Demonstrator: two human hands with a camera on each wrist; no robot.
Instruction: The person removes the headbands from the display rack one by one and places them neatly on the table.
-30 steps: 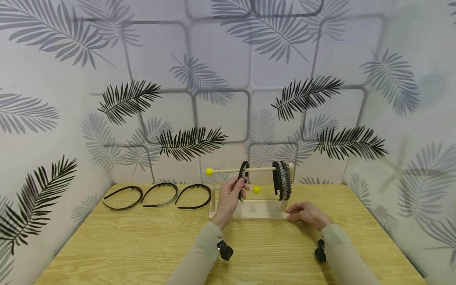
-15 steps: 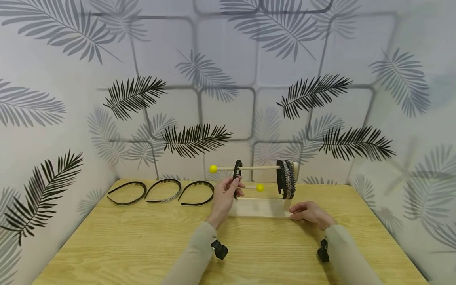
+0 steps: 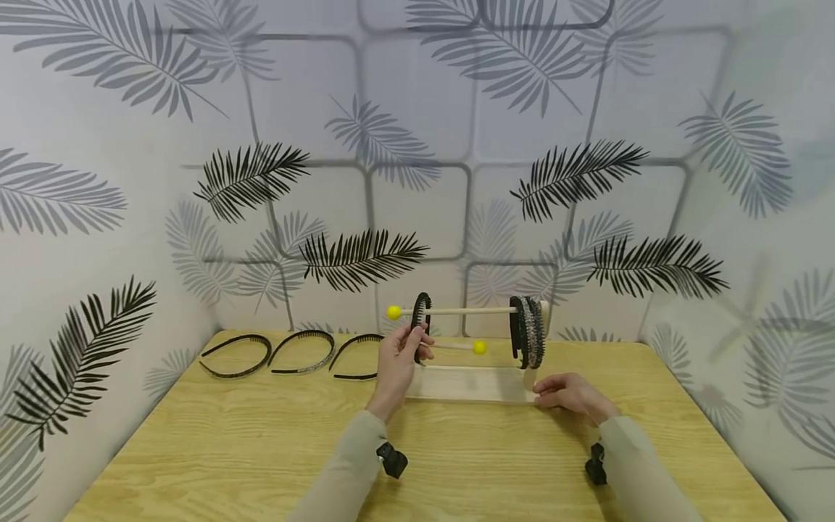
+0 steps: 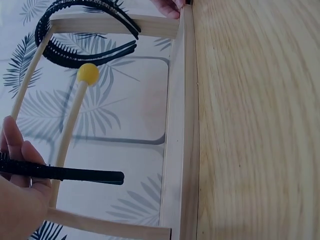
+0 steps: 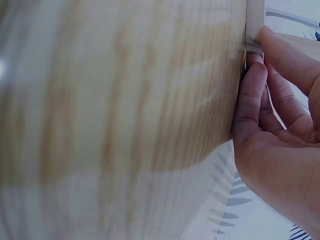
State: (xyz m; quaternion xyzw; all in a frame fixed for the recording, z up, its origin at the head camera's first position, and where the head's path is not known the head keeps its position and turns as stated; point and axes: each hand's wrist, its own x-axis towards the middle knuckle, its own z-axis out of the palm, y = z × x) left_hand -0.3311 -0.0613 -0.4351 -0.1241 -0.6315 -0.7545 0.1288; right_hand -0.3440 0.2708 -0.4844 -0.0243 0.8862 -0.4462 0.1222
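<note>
Left wrist view: the left hand (image 4: 21,197) pinched a headband (image 4: 85,174), likely light and springy, best held mid-side; rightward, the right hand (image 3: 574,395) gripped the stand (image 3: 470,384).

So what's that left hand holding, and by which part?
The left hand holds a black headband by its side, below the curved top, leaving an end sticking out.

Indoor nook, home or studio unclear: 1 wood-grain table (image 3: 228,449) stands enclosed on 3 sides by pale walls (image 3: 417,210) printed with grey and black palm leaves (image 3: 254,178).
</note>
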